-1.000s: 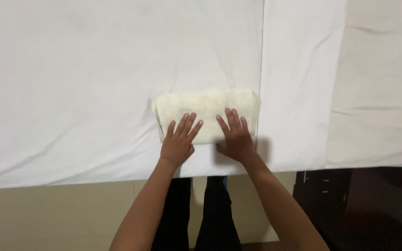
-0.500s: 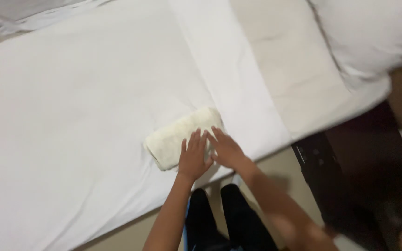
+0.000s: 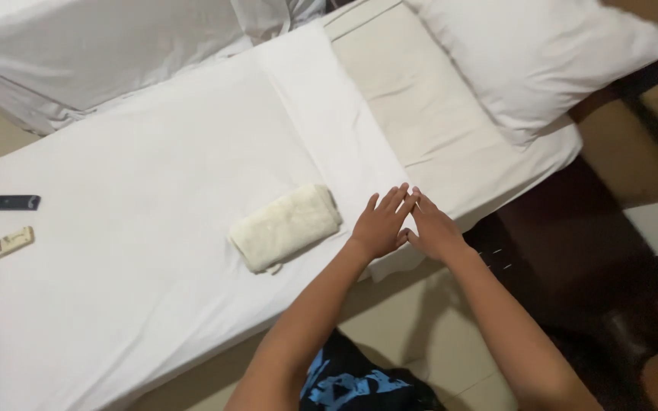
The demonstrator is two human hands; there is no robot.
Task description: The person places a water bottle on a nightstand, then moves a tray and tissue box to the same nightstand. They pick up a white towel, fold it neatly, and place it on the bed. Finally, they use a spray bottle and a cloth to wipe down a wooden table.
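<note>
I am looking down at a bed (image 3: 116,320) that is lying under a white sheet, with a white pillow (image 3: 542,61) resting at its head. Beige tiled floor (image 3: 436,342) is showing below, and dark wooden furniture (image 3: 573,251) is standing beside it.

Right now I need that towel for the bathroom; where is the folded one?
The folded cream towel lies on the white bed sheet, just left of the left hand, untouched.
</note>
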